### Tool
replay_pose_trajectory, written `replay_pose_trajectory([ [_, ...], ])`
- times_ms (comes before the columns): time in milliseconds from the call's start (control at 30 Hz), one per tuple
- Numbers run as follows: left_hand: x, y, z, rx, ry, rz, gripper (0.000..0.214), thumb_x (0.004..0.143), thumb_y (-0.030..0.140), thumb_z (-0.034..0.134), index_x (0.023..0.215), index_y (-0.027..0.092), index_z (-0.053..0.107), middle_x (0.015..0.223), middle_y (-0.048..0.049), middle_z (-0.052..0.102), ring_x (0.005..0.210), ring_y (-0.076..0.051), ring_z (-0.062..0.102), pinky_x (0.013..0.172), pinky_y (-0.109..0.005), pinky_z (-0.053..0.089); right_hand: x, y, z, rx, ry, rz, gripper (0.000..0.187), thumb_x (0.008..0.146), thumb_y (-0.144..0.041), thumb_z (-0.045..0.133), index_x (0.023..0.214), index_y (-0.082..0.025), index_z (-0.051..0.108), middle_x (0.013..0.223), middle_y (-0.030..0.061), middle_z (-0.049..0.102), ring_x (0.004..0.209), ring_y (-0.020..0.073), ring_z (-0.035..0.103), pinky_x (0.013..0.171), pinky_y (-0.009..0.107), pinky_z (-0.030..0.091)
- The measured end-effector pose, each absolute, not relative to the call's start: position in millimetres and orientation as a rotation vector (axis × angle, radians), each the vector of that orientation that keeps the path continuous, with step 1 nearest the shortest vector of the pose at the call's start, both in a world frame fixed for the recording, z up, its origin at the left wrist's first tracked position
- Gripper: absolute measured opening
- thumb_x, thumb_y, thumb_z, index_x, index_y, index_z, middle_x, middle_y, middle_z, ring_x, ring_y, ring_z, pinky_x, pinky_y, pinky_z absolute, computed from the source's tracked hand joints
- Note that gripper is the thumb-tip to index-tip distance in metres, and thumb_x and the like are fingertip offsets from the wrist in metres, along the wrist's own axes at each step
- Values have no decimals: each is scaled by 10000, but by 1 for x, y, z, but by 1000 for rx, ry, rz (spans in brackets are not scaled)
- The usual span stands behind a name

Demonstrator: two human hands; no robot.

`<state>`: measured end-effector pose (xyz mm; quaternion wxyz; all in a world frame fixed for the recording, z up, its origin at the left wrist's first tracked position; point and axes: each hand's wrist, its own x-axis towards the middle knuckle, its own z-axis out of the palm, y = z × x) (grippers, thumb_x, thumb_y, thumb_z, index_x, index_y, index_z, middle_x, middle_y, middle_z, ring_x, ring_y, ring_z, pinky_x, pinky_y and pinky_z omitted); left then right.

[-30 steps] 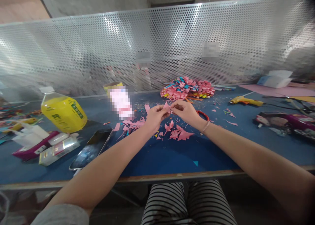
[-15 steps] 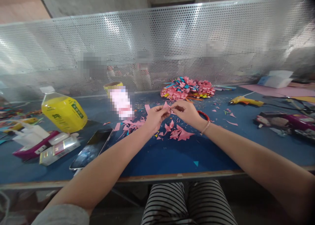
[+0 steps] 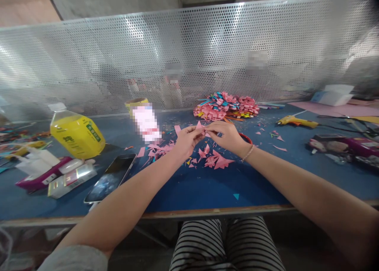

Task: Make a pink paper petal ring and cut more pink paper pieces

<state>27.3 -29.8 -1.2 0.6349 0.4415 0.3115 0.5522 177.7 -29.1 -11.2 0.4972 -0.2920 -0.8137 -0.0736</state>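
Together, left hand (image 3: 185,140) and right hand (image 3: 226,136) pinch one pink paper (image 3: 201,127)
It lies between them, the left at 9 o'clock, the right at 3, tip toward 12

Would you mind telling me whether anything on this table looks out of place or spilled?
The yellow bottle at the left looks tipped sideways, and pink scraps litter the table below the left hand and right hand, which pinch a pink paper piece.

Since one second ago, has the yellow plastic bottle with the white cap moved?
No. The yellow plastic bottle keeps its place left of the black smartphone on the blue tabletop.
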Motion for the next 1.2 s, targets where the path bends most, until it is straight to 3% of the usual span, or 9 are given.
replay_pose_trajectory([
  [400,28,-31,2,984,769,1267,89,559,61,622,514,120,574,523,2,559,507,-61,515,647,-243,453,182,-28,-12,-612,-2061,-387,206,808,-157,464,879,-152,658,876,77,668,837,144,599,767,286,507],
  [567,27,-30,1,1008,773,1262,92,570,65,623,533,137,579,518,9,553,512,-65,502,650,-254,458,186,-28,-11,-644,-2190,-434,235,826,-168,431,918,-190,647,918,63,656,871,156,587,788,327,492],
  [967,26,-30,2,1012,767,1217,87,575,72,624,526,126,577,510,-6,559,517,-71,514,608,-238,451,193,-30,-3,-611,-2300,-763,252,838,-142,387,916,-164,627,934,78,643,804,154,577,746,316,480],
  [1200,26,-28,2,1047,766,1237,106,581,65,595,516,137,552,513,3,545,494,-61,479,570,-234,426,192,-29,-6,-622,-2302,-660,262,839,-155,385,963,-187,613,935,70,633,814,153,570,752,328,478],
])
